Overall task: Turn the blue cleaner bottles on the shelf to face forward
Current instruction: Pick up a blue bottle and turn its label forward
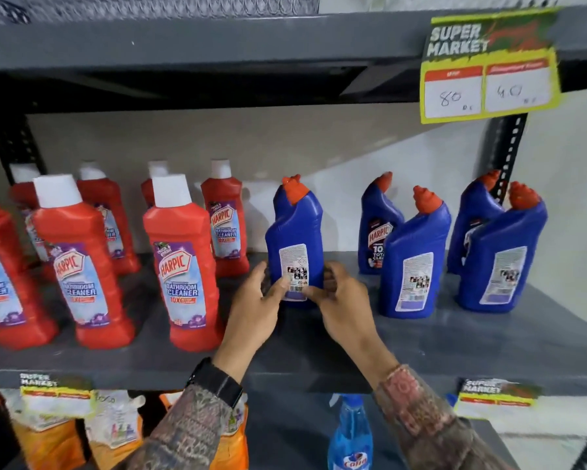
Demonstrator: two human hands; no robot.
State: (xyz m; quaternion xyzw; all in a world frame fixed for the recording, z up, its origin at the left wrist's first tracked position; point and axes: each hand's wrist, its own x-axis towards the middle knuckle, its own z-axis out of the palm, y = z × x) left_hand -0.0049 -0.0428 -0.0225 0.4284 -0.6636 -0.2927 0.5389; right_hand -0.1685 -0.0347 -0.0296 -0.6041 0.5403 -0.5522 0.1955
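Grey shelf [455, 337], head view. Both hands on the leftmost blue bottle [295, 232]: left hand [251, 307] at its lower left side, right hand [344, 307] at its lower right, fingers curled round the base. Bottle upright, back label with barcode turned outward, red cap [294, 189] on top. To the right, four more blue bottles in two pairs: front middle bottle [416, 262] and front right bottle [504, 262] showing back labels; rear middle bottle [377, 228] showing Harpic front label; rear right bottle [472, 225] mostly hidden. Red Harpic bathroom cleaner bottles [180, 266] standing left, labels forward. Yellow price sign [489, 66] hanging top right. Blue spray bottle [351, 435] on the shelf below.
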